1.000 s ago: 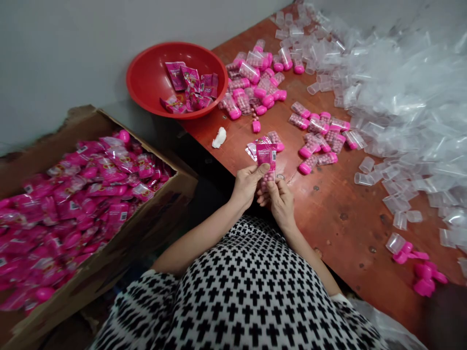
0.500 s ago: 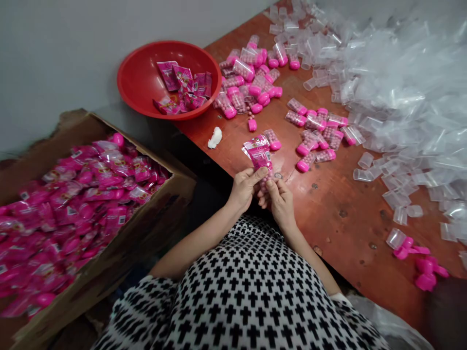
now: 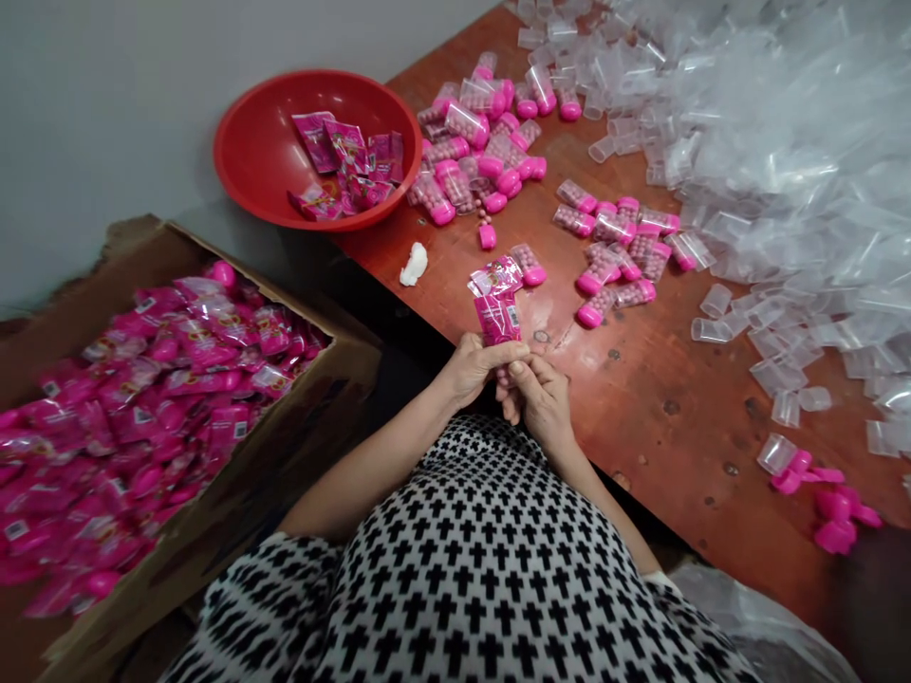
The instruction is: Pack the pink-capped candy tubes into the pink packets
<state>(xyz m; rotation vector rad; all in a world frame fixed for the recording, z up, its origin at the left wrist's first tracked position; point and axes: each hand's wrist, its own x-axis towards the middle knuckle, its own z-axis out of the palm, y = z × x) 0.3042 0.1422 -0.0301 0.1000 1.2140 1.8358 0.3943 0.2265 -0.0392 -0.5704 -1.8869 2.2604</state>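
Reddish surface ahead; at its near edge, my left fingers and right fingers pinch a pink packet. I judge a slackened grip could drop it.

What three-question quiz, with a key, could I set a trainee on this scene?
1. True or false: the red bowl holds printed packets.
2. Multiple choice: where does the white lump lie?
a) in the cardboard box
b) on the table
c) in the red bowl
3. Fill in: the left hand and the right hand both hold the same pink ____.

Key: 1. True. 2. b. 3. packet.
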